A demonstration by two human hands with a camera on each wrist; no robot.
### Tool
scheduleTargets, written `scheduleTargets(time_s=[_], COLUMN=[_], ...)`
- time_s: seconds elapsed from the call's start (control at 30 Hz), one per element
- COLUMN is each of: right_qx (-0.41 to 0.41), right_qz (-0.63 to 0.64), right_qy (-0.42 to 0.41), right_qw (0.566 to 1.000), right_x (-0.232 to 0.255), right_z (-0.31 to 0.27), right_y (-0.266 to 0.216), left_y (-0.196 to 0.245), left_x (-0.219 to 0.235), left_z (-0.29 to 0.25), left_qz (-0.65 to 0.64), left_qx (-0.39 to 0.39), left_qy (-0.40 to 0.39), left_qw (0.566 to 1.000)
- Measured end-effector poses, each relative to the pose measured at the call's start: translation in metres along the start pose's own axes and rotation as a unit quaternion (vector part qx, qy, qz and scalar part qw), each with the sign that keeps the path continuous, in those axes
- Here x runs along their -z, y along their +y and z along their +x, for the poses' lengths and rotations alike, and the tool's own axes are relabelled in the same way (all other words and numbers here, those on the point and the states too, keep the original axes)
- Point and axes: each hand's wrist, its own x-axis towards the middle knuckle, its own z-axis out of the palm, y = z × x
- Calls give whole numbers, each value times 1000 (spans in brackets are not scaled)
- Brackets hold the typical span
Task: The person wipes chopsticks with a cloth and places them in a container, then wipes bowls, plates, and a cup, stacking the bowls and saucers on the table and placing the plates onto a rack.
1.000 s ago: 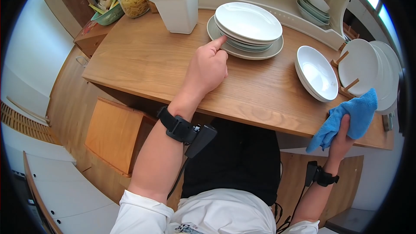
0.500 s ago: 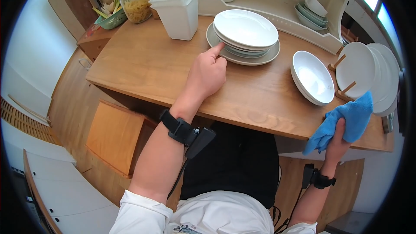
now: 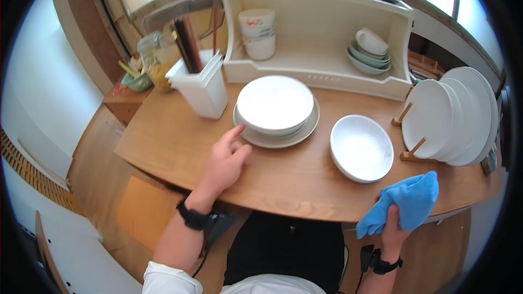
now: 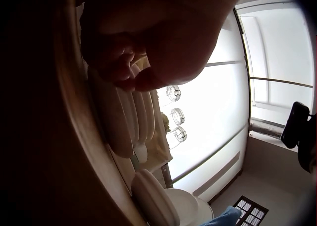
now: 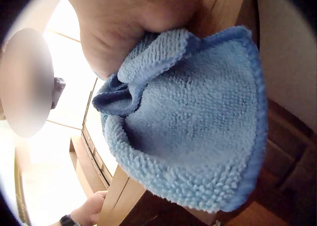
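- Cloth (image 3: 403,200) stays bunched in your right hand (image 3: 393,230), thumb clamped over its folds, near the table's (image 3: 283,193) front edge.
- Your left hand (image 3: 224,159) has loosened: index out, thumb now apart from it, pinching nothing.
- Its fingertip has drawn back from the stack (image 3: 275,102) to the rim of the plate (image 3: 272,142) beneath; you can't tell whether it touches.
- The stack remains on that plate, the bowl (image 3: 361,148) to its right.
- Your head view has tilted up, showing more shelf (image 3: 305,35).
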Motion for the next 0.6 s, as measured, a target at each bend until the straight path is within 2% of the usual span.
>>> scheduleTargets(time_s=[0.03, 0.1, 0.13, 0.2, 0.23, 0.27, 0.3, 0.33, 0.37, 0.4, 0.47, 0.53, 0.6], right_qx=[6, 9, 11, -7, -4, 4, 12, 13, 115, 212, 60, 49, 41], right_qz=[0, 12, 17, 5, 7, 7, 2, -9, -72, -141, 17, 36, 73], right_qy=[-6, -29, -23, -57, -53, -80, -104, -90, -98, -108, -92, -84, -88], right_qw=[1000, 999, 1000, 998, 999, 997, 994, 996, 986, 961, 994, 995, 993], right_x=[1, 1, 2, 2, 1, 3, 6, 7, 3, 2, -3, -4, -4], right_z=[-3, -6, -5, -6, -6, -6, -6, -3, 4, 10, 20, 23, 25], right_y=[5, 4, 2, -1, 0, 1, 0, -1, -4, -9, -27, -31, -32], left_y=[0, -5, -1, 9, 11, 11, 10, 9, 5, -3, 13, 19, 33], left_x=[6, 16, 18, 22, 23, 23, 22, 18, 17, 19, 17, 14, 18], left_z=[6, 22, 32, 52, 59, 64, 71, 79, 86, 97, 97, 94, 90], left_qz=[6, -69, -66, 37, 97, 97, 135, 170, 131, 146, 182, 149, 174], left_qx=[-13, -37, -45, -71, -45, -51, -48, -48, -40, -38, -21, -47, 55], left_qy=[-5, 106, 105, 124, 111, 107, 76, 39, 5, 3, -9, -25, -33], left_qw=[1000, 991, 991, 989, 988, 988, 987, 984, 991, 989, 983, 987, 983])
